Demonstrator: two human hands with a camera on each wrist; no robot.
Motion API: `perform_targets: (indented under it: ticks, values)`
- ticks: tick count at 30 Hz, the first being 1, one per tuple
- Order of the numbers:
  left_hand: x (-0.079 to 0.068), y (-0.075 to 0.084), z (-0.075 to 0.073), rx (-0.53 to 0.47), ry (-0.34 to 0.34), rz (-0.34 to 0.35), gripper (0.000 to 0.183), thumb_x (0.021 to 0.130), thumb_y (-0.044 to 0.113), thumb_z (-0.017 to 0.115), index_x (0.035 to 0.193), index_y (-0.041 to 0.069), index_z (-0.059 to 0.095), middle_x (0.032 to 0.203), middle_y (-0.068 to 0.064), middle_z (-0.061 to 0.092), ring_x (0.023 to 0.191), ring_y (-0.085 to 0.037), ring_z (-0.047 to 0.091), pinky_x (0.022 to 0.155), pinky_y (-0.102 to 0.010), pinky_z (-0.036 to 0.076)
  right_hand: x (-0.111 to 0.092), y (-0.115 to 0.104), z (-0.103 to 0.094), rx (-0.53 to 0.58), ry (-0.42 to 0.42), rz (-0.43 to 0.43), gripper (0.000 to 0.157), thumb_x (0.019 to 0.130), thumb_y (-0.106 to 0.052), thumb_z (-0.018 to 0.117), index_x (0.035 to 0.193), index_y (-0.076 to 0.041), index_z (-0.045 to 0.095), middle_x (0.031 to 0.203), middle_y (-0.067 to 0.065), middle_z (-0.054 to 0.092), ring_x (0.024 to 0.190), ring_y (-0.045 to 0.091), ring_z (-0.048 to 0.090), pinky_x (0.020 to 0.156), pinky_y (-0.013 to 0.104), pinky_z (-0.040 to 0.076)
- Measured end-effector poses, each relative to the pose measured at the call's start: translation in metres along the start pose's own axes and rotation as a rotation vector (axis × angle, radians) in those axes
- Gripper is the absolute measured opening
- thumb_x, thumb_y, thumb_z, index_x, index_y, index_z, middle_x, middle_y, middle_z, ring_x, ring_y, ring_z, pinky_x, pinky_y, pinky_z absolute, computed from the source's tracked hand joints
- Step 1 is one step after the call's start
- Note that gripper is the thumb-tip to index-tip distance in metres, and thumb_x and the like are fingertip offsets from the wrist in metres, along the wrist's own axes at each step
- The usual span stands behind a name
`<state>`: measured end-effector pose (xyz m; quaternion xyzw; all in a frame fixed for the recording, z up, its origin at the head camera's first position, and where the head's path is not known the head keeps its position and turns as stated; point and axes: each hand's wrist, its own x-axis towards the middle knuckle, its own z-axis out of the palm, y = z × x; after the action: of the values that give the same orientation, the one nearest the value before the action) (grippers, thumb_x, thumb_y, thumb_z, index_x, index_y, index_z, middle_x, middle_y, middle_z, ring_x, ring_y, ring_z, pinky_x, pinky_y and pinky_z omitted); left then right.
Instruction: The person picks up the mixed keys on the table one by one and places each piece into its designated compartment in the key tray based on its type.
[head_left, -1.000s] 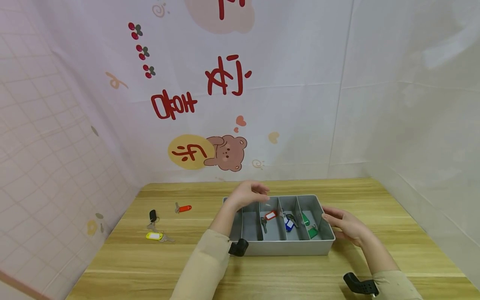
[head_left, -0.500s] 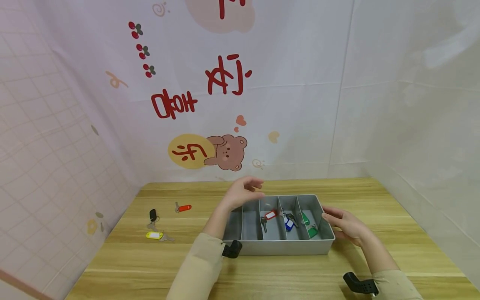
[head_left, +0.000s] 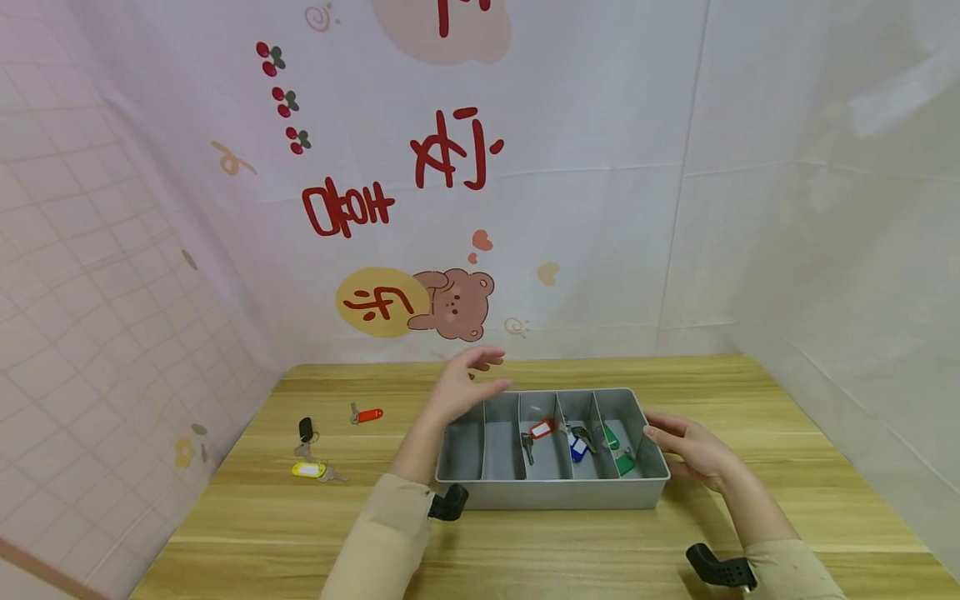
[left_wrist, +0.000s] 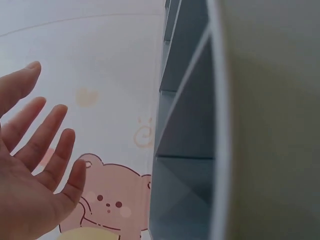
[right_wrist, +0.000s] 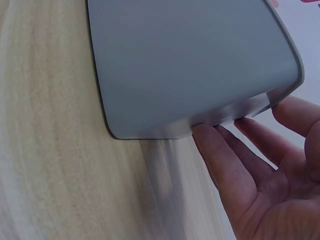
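Tray (head_left: 555, 496): holding tagged keys (head_left: 541, 430).
Left hand (head_left: 457, 388): hovering at tray's ten o'clock, fingers lying spread.
Right hand (head_left: 693, 451): touching tray at three o'clock, fingers lying apart.

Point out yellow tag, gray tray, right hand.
Yellow tag (head_left: 308, 471), head view, middle of its label
Gray tray (head_left: 555, 496), head view, front outer wall
Right hand (head_left: 693, 448), head view, middle of the hand

In the head view, my left forearm in its beige cloth sleeve (head_left: 382, 533) is pointing toward one o'clock; my bare left hand (head_left: 452, 387) is hovering, its thumb standing apart from the fingers. My beige-sleeved right forearm (head_left: 791, 568) is slanting toward eleven, my bare right hand's (head_left: 696, 447) slightly bent fingers pointing toward ten.
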<state>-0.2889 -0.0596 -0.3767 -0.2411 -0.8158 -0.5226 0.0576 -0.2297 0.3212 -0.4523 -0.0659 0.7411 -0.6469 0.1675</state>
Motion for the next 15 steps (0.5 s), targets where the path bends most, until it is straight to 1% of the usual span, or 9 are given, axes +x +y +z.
perform_targets:
  ticks: [2,5,10,13,15]
  values:
    - [-0.001,-0.002,-0.002,0.010,0.030,0.019,0.043,0.084,0.015,0.080,0.124,0.010,0.067,0.118,-0.010,0.067,0.107,-0.025,0.057,0.093,-0.052,0.044,0.000,0.000,0.000,0.003,0.001,-0.001,0.069,0.105,-0.023,0.051,0.153,0.011,0.015,0.152,0.035,0.025,0.120,0.023,0.054,0.091,0.043,0.052]
    - [-0.003,-0.006,-0.004,0.027,0.076,0.052,0.043,0.083,0.014,0.081,0.123,0.010,0.067,0.116,-0.010,0.068,0.108,-0.027,0.056,0.094,-0.053,0.042,0.000,0.001,0.000,0.006,0.000,0.000,0.069,0.105,-0.023,0.051,0.153,0.011,0.014,0.152,0.035,0.024,0.120,0.023,0.054,0.091,0.044,0.052]
    - [-0.006,-0.013,-0.008,0.053,0.142,0.109,0.043,0.082,0.012,0.082,0.122,0.009,0.068,0.115,-0.010,0.068,0.110,-0.029,0.056,0.095,-0.049,0.041,0.001,0.001,0.000,0.001,0.004,0.002,0.070,0.105,-0.024,0.051,0.153,0.011,0.015,0.152,0.035,0.025,0.120,0.022,0.054,0.091,0.043,0.052]
    - [-0.008,-0.018,-0.011,0.081,0.178,0.157,0.043,0.081,0.011,0.083,0.122,0.008,0.068,0.115,-0.009,0.067,0.110,-0.028,0.055,0.096,-0.047,0.041,0.001,0.002,0.000,-0.001,0.002,0.001,0.070,0.105,-0.025,0.051,0.153,0.011,0.015,0.152,0.035,0.026,0.119,0.022,0.055,0.090,0.043,0.053]
    - [-0.009,-0.022,-0.013,0.102,0.205,0.204,0.044,0.080,0.009,0.083,0.121,0.008,0.069,0.114,-0.010,0.067,0.108,-0.028,0.055,0.096,-0.048,0.041,0.001,0.002,0.000,0.001,0.001,-0.002,0.070,0.105,-0.024,0.051,0.153,0.011,0.014,0.152,0.034,0.026,0.119,0.022,0.055,0.091,0.043,0.053]
